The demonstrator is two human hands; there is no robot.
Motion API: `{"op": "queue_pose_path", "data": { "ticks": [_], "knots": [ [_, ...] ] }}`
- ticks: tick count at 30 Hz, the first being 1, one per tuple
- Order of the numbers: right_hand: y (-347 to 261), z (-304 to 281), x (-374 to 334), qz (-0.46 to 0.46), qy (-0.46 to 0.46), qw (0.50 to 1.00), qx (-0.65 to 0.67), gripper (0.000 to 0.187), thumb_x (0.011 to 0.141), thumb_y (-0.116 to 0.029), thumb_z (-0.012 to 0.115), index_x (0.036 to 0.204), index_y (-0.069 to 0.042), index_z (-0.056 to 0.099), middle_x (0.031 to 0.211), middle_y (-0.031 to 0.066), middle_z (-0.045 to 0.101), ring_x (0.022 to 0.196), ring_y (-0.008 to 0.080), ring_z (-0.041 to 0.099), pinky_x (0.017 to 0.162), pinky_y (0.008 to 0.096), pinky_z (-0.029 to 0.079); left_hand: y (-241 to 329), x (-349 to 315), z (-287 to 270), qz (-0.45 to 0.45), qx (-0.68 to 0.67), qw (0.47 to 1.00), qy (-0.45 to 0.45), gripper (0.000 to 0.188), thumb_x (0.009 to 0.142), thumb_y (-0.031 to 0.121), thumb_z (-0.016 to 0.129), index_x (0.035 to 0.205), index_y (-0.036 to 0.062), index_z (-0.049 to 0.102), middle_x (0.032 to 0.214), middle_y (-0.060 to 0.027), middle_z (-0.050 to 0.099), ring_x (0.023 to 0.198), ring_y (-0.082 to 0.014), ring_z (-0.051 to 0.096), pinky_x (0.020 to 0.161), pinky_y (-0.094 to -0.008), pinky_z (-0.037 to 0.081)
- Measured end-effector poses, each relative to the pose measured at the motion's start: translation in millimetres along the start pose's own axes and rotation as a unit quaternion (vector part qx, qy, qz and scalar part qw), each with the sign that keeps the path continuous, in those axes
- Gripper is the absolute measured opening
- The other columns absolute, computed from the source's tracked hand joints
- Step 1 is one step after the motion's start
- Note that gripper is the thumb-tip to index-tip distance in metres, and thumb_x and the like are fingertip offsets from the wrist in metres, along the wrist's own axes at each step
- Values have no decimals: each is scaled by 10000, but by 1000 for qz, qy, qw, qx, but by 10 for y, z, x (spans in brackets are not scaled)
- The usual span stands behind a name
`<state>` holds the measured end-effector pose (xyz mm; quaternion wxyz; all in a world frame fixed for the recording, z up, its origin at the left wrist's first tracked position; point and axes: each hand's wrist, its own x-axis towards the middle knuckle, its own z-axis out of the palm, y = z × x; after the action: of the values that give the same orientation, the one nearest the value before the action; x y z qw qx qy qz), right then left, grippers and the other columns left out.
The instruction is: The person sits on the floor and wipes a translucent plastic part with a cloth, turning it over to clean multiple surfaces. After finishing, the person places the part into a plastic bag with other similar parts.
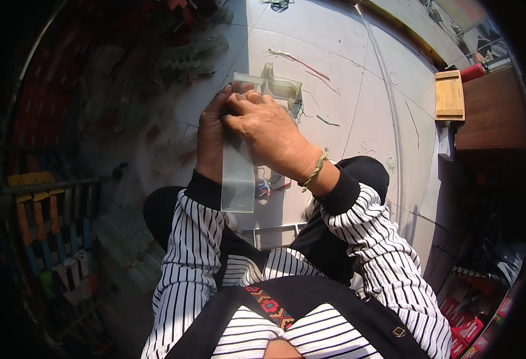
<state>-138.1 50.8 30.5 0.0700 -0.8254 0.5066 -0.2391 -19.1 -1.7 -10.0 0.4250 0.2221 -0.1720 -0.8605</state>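
Note:
A long, flat translucent strip (238,185), greenish and either plastic or glass, stands tilted between my hands above the floor. My left hand (211,134) is closed round its left edge near the upper end. Across the strip's upper part lies my right hand (275,131), its fingers curled and pressed together against it; what the fingertips pinch is partly hidden. Just beyond the right knuckles, a translucent greenish channel-shaped piece (287,90) rests on the tiles. Under the right wrist, a small blue, white and red item (264,187) shows in part.
Pale floor tiles (346,78) carry a red-and-white cord (302,64) and loose green string (327,121). In shadow at left are stacked clear pieces (194,51) and a rack of coloured parts (50,221). A wooden stool (450,96) and red packages (463,323) are at right.

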Motion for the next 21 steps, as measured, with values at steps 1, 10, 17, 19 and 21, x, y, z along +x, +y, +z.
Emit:
{"op": "queue_pose_path", "data": {
  "ticks": [1, 10, 17, 19, 21],
  "knots": [
    [-28, -9, -1, 14, -9, 1000, -10, 166, 800, -99, 546, 886, -56, 682, 1106, 99, 555, 1023, 253, 513, 869, 344, 400, -11, 16, -19, -11, -9, 1000, -8, 250, 930, 249, 566, 1039, 27, 606, 971, -90, 640, 871, -163, 630, 833, -290, 512],
    [-3, -198, -73, 57, -9, 998, -8, 140, 779, -86, 562, 858, -45, 670, 1057, 101, 551, 1008, 258, 521, 854, 357, 416, -30, -35, 66, -73, -27, 995, -63, 295, 952, 181, 536, 1180, -2, 574, 1093, -104, 626, 951, -159, 623, 850, -272, 535],
    [23, -181, -114, 47, -26, 998, -45, 120, 749, -104, 585, 807, -62, 682, 973, 85, 554, 974, 252, 524, 829, 354, 414, -81, 62, -35, -25, 35, 999, 14, 221, 969, 157, 499, 1110, 29, 611, 1035, -86, 654, 951, -179, 636, 865, -300, 535],
    [66, -225, -169, 41, -30, 995, -83, 108, 737, -115, 597, 776, -68, 686, 953, 78, 558, 950, 248, 523, 811, 349, 412, 2, 44, -35, 11, -2, 999, 46, 209, 954, 177, 525, 1078, 34, 613, 1060, -106, 660, 988, -210, 639, 856, -333, 541],
    [168, -289, -197, 150, -141, 967, -148, 77, 716, -81, 638, 775, -63, 685, 928, 78, 555, 934, 249, 522, 803, 347, 419, 220, 26, -21, 90, 17, 995, 35, 206, 945, 195, 538, 1062, 40, 607, 1089, -130, 658, 1014, -246, 640, 850, -370, 543]
  ]
}}
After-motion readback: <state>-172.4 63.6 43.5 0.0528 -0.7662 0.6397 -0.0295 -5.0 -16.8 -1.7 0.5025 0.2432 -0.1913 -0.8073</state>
